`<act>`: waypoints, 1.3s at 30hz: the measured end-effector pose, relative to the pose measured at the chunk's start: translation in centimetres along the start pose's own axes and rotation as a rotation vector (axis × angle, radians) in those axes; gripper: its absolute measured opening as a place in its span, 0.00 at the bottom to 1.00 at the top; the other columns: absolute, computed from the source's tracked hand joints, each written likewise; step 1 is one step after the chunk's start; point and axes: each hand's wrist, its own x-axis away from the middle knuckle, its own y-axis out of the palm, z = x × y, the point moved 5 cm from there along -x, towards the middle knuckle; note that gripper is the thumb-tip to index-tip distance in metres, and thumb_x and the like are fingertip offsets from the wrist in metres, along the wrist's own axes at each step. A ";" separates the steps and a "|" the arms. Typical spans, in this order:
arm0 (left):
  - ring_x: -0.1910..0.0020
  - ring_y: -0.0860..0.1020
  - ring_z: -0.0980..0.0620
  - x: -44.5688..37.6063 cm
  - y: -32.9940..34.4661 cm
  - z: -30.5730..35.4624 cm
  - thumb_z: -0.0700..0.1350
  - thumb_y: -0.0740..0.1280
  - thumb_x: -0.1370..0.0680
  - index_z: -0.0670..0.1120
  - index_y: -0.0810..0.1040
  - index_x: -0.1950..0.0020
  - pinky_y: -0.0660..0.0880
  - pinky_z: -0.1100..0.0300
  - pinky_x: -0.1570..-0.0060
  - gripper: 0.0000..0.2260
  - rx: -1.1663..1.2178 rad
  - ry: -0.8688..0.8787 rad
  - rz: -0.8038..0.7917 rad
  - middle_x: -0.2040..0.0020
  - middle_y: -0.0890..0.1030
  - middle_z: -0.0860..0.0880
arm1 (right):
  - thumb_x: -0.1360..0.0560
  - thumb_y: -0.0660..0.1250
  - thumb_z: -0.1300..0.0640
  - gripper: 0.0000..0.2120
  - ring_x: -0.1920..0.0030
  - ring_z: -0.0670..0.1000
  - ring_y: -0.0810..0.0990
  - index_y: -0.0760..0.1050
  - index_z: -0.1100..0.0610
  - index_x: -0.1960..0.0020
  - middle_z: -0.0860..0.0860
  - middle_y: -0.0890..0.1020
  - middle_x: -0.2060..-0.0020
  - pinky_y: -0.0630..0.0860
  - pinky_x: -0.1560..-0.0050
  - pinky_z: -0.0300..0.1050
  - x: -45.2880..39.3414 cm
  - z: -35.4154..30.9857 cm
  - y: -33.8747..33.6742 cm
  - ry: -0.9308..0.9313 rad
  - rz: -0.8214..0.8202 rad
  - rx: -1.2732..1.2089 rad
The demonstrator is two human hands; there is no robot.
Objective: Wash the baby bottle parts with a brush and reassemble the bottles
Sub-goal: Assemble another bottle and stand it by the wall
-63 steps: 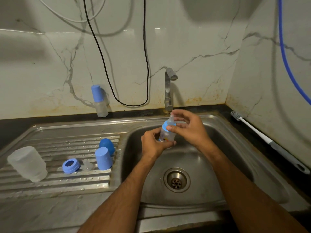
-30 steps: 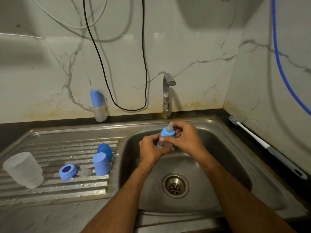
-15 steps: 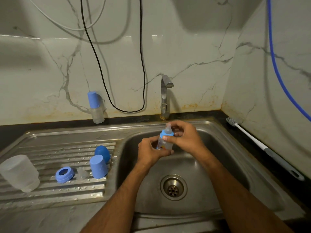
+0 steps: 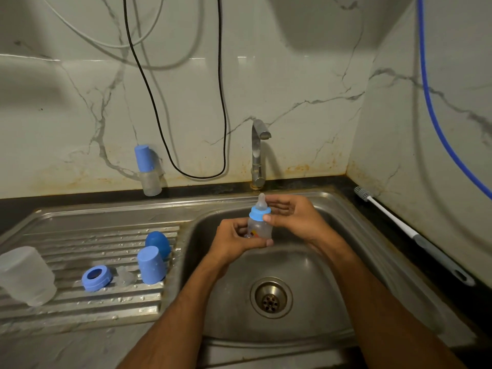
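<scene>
Small baby bottle [image 4: 259,227] upright over the sink basin [image 4: 306,262], below and in front of the tap [image 4: 257,153]. Clear body with a printed mark low on it, blue collar [image 4: 259,213] on top, clear teat [image 4: 262,200] poking up from the collar.

My left hand [image 4: 234,242] is curled round the lower body of the bottle, fingers wrapped across its front, thumb under the base edge. My right hand [image 4: 295,218] has its thumb against the collar's side; its fingers reach behind the teat, lightly bent and loose. Whether those fingers press the collar from behind I cannot tell.

Drain [image 4: 271,297] sits in the basin floor beneath my wrists.

On the ribbed draining board [image 4: 80,312] to the left, wet with droplets: a blue cap [image 4: 151,265] standing mouth down, a darker blue domed piece [image 4: 158,242] just behind it, a loose clear teat [image 4: 124,275] just left of the cap, a blue ring [image 4: 96,278] lying flat beside that, and a large clear bottle body [image 4: 25,275] tilted at the far left edge.

Second bottle [image 4: 147,170] with blue cap stands against the wall on the dark bench ledge, left of the tap. Bottle brush [image 4: 415,234] lies along the right ledge, bristles toward the corner.
</scene>
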 end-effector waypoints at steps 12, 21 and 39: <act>0.48 0.85 0.48 0.6 0.0 0.9 0.39 0.78 0.29 0.42 0.83 0.42 0.81 0.54 0.45 0.16 0.103 -0.015 -0.141 0.49 0.86 0.46 | 0.24 0.72 0.66 0.22 0.39 0.46 0.82 0.76 0.54 0.33 0.49 0.84 0.39 0.80 0.41 0.40 -0.2 0.3 1.3 0.032 -0.056 -0.050; 0.49 0.85 0.49 0.4 -0.2 1.2 0.38 0.78 0.29 0.42 0.83 0.43 0.81 0.56 0.47 0.15 0.086 0.030 -0.119 0.49 0.86 0.47 | 0.24 0.69 0.69 0.19 0.40 0.51 0.83 0.78 0.60 0.34 0.54 0.84 0.41 0.81 0.40 0.48 -0.1 0.4 1.3 0.016 -0.028 -0.186; 0.58 0.81 0.58 1.3 -1.2 1.4 0.53 0.80 0.34 0.49 0.82 0.46 0.82 0.56 0.53 0.20 -0.433 0.025 0.368 0.56 0.84 0.54 | 0.22 0.70 0.62 0.17 0.44 0.44 0.82 0.77 0.57 0.34 0.49 0.84 0.44 0.80 0.44 0.39 0.2 -0.5 4.2 -0.095 0.168 0.006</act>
